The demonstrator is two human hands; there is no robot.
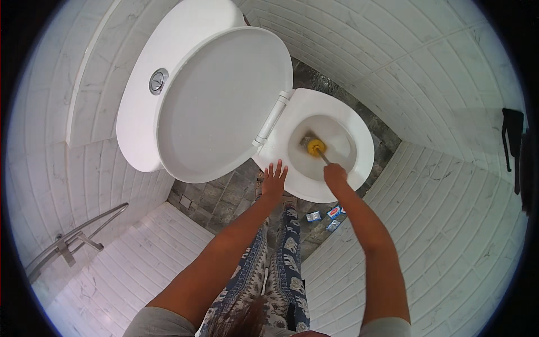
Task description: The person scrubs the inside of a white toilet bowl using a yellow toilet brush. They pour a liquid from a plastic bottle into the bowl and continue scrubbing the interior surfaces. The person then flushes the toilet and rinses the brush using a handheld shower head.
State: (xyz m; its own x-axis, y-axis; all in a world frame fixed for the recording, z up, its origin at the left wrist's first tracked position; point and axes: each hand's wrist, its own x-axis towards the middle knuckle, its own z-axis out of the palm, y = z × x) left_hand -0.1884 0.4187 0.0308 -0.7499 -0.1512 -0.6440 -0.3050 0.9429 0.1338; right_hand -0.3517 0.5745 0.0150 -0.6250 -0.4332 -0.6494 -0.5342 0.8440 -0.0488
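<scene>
A white toilet bowl (362,135) stands ahead of me with its seat lid (224,101) raised against the cistern. My right hand (336,175) is closed around the thin handle of a toilet brush (316,147), whose yellow head is down inside the bowl. Dark bristles or murky water show beside the yellow part; I cannot tell which. My left hand (274,181) lies with fingers spread at the near left edge of the bowl rim, apparently resting on it, and holds nothing.
Small blue-and-white packets (333,213) lie on the grey tiled floor (219,196) near my feet, right of my patterned trousers (289,253). White tiled walls close in on both sides. A metal rail (78,236) is fixed at left; dark items hang (512,140) at far right.
</scene>
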